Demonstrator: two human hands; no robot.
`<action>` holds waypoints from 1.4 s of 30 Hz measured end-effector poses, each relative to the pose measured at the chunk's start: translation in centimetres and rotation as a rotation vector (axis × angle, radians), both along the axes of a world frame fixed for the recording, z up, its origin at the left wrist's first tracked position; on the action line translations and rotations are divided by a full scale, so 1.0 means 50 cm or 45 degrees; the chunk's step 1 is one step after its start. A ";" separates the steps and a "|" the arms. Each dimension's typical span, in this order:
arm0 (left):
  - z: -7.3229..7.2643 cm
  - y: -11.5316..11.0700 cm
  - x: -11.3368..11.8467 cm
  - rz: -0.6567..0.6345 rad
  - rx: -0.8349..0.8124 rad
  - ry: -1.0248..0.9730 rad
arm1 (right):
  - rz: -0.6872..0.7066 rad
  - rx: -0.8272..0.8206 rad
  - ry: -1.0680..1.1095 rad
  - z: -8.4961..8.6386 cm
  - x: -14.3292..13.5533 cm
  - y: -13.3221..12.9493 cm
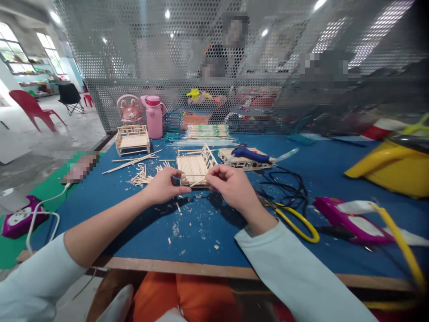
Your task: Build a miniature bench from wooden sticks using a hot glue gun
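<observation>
A small wooden stick model [192,164], with a slatted base and a raised railing at its right side, sits on the blue table between my hands. My left hand [166,184] is at its left front corner, thumb and fingers closed around the corner. My right hand [231,184] pinches a thin wooden stick [197,180] at the model's front right edge. Short cut sticks [141,175] lie in a pile left of the model. A finished-looking stick model [133,140] stands farther back on the left.
A blue glue gun [252,154] rests on another stick frame [224,155]. Yellow-handled pliers [298,222], black cable and a purple power strip [351,221] lie right. Behind are a pink bottle [154,118], packed sticks [207,131] and a mesh screen [150,53]. The table's front edge [181,267] is near me.
</observation>
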State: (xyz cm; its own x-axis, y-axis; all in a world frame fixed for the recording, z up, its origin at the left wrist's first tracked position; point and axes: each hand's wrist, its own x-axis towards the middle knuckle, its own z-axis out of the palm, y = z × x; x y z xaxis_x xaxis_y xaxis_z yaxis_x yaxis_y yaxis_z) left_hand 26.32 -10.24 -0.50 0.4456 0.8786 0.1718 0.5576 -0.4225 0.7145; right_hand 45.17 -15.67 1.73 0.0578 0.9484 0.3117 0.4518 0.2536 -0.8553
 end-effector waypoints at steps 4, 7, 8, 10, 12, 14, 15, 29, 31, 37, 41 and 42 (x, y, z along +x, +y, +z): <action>0.003 0.004 0.017 -0.003 -0.053 -0.007 | -0.041 -0.006 0.060 -0.007 -0.003 0.003; -0.005 0.005 0.017 -0.002 0.008 -0.034 | -0.097 0.020 0.067 -0.014 -0.004 0.005; -0.008 0.006 0.017 0.000 0.019 -0.037 | -0.115 0.035 0.068 -0.016 -0.003 0.006; -0.013 0.007 0.018 -0.001 0.027 -0.047 | -0.139 0.055 0.073 -0.019 -0.003 0.008; -0.016 0.009 0.019 -0.002 0.033 -0.068 | -0.157 0.057 0.086 -0.020 -0.005 0.009; -0.017 0.010 0.020 -0.014 0.034 -0.085 | -0.160 0.049 0.085 -0.020 -0.008 0.009; -0.018 0.010 0.020 -0.018 0.032 -0.092 | -0.156 0.042 0.085 -0.020 -0.010 0.008; -0.026 0.011 0.020 -0.057 -0.058 -0.149 | -0.158 -0.004 0.151 -0.026 -0.012 0.013; -0.027 0.012 0.020 -0.050 -0.065 -0.152 | -0.158 -0.008 0.155 -0.025 -0.012 0.013; -0.031 0.015 0.021 -0.064 -0.040 -0.174 | -0.139 -0.011 0.151 -0.025 -0.011 0.013; -0.029 0.013 0.021 -0.061 -0.052 -0.170 | -0.133 -0.014 0.170 -0.029 -0.011 0.016; -0.028 0.012 0.021 -0.056 -0.059 -0.174 | -0.132 -0.021 0.182 -0.030 -0.011 0.017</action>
State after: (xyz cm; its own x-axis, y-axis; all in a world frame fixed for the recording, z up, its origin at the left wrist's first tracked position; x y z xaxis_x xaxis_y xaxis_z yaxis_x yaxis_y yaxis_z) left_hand 27.39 -9.64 -1.89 0.4589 0.8672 0.1934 0.4357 -0.4093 0.8016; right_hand 44.60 -14.81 0.23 0.1978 0.9399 0.2782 0.3484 0.1979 -0.9162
